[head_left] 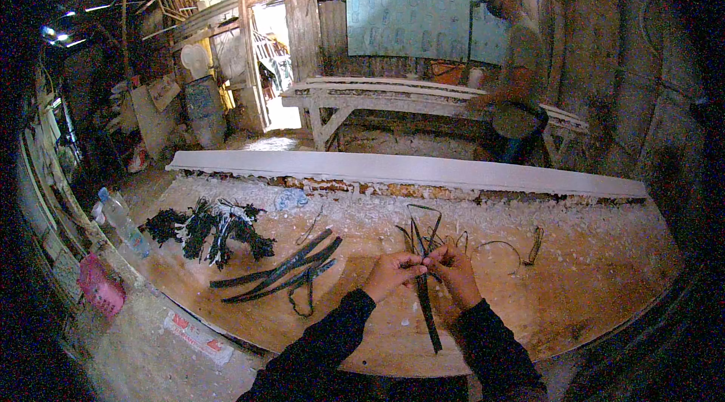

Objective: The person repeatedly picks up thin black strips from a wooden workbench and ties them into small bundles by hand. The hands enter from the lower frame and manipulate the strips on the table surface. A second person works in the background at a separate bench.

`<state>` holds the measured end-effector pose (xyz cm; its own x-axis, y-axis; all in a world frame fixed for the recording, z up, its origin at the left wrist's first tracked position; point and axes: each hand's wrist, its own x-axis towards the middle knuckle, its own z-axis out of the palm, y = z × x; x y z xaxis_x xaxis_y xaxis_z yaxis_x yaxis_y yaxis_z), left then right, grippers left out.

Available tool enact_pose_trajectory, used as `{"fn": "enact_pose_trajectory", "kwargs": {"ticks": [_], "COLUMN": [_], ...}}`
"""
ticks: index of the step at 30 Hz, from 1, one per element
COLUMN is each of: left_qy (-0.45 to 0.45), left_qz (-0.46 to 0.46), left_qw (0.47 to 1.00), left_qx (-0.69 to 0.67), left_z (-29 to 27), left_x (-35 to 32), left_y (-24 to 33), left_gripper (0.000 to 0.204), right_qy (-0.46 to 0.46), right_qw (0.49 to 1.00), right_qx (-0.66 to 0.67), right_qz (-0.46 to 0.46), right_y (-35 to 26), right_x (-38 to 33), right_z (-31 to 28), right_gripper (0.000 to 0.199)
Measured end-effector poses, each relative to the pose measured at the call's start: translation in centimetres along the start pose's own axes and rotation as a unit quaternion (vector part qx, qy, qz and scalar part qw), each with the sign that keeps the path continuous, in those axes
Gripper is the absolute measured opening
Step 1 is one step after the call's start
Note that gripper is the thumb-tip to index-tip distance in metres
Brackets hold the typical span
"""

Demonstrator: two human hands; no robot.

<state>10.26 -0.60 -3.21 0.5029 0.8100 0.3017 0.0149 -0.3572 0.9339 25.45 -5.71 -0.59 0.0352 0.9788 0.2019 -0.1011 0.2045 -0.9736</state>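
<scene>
My left hand (394, 275) and my right hand (453, 272) meet over the wooden board, thumbs and fingertips pinched together. Between them they grip a flat black strip (430, 323), whose tail slants down toward me. Beyond my fingertips rises a thin dark loop (425, 209), seemingly part of the same piece; how the two join is hidden by my fingers. Several loose black strips (276, 274) lie to the left of my left hand. Right of my right hand, a small bundle of thin dark cord (535, 246) rests on the board.
A heap of black and white tufts (214, 228) lies at the board's left, near a clear plastic bottle (122, 221). A pink basket (101, 285) stands beyond the left edge. A white ledge (408, 170) bounds the far side. Behind it, a person (521, 62) stands by a long bench (385, 98).
</scene>
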Motion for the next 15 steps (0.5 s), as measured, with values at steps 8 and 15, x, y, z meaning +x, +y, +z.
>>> {"fn": "enact_pose_trajectory", "kwargs": {"ticks": [8,15], "left_qy": [-0.003,-0.063], "left_qz": [-0.035,-0.059], "left_qw": [0.999,0.996], "left_qx": [-0.022,-0.01], "left_z": [0.0,-0.2], "left_x": [0.1,-0.5], "left_y": [-0.3,0.2], "left_gripper": [0.015,0.017], "right_qy": [-0.009,0.016], "right_qw": [1.0,0.997], "right_qx": [0.003,0.056], "right_qz": [-0.001,0.044], "right_y": [-0.1,-1.3], "right_x": [0.0,-0.5], "right_z": [0.1,0.4], "right_gripper": [0.013,0.012]}}
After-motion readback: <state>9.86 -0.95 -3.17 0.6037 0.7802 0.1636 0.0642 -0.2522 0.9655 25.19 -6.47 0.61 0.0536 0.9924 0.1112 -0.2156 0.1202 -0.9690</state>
